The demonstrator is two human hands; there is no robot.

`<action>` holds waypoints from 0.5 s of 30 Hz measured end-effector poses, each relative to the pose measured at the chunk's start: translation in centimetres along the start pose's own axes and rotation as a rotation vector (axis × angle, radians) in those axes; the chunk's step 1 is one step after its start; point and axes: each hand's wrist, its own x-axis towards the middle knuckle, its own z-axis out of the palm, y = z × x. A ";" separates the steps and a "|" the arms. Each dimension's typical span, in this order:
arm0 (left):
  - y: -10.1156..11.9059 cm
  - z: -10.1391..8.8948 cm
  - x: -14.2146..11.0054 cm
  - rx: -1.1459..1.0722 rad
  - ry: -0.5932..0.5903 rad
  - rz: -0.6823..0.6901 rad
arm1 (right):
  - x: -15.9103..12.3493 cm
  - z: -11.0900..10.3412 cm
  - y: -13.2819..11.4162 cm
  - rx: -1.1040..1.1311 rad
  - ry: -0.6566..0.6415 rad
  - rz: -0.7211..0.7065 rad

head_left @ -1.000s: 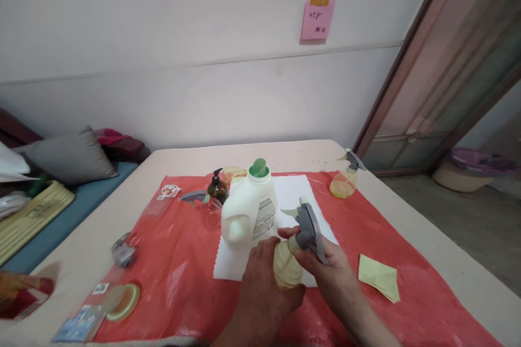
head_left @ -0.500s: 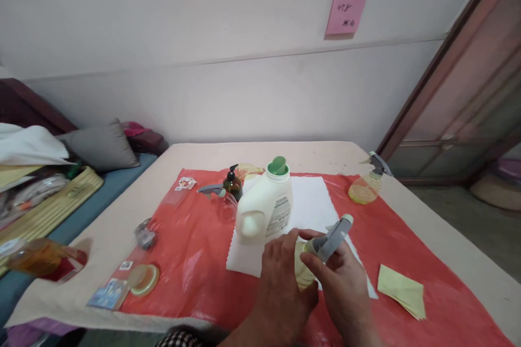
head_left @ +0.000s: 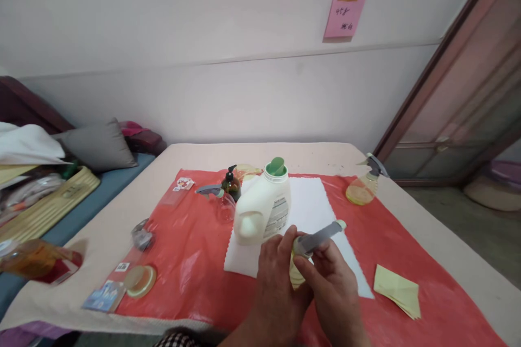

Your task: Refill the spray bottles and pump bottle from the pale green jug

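My left hand (head_left: 277,276) is wrapped round the body of a clear spray bottle (head_left: 296,275) with pale yellow liquid in it, mostly hidden by my fingers. My right hand (head_left: 331,282) grips the bottle's grey trigger head (head_left: 319,237) at the collar, thumb in front. The spray head sits on the bottle's neck, its tip pointing right. Just beyond my hands stands a large white jug (head_left: 260,211) with a green cup (head_left: 277,165) in its open mouth. A white sheet (head_left: 305,200) lies under the jug.
A second spray bottle (head_left: 362,189) with yellow liquid stands at right, an empty-looking one (head_left: 223,207) left of the jug beside a dark pump bottle (head_left: 231,184). Yellow paper notes (head_left: 396,290), a round lid (head_left: 140,281) and an amber bottle (head_left: 43,261) lie around the red sheet (head_left: 183,265).
The grey trigger head has turned in my right hand, so its tip now points more to the right and lower. My left hand still holds the bottle.
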 end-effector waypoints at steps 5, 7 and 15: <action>-0.6 0.3 -0.5 -0.009 0.030 -0.042 | -0.5 1.3 0.5 -0.078 0.099 -0.080; -0.3 0.1 -0.2 -0.069 0.022 -0.072 | -0.7 1.4 0.5 -0.119 0.094 -0.090; -2.5 -9.5 4.9 -0.064 0.260 -0.603 | 0.2 -0.2 0.0 -0.162 -0.068 -0.159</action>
